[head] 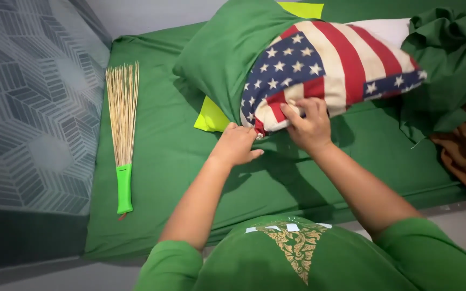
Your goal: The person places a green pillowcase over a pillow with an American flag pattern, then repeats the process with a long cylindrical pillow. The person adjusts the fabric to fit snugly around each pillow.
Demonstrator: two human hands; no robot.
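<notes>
Both grips clench the corner of a flag-print pillow [319, 67]: right hand [309, 125] pinching its edge, left hand [237, 144] just beside. Pillow lies on the green bed [168, 151], half inside a green pillowcase [227, 48]. Stick broom [122, 129] lies well left.

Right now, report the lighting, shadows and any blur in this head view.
Head view: even, soft light, no glare; the left hand and right hand at the flag pillow cast dark shadows onto the green sheet; the broom stays sharp; slight softness at the frame edges, with wide-angle bending of the mattress edge.
</notes>
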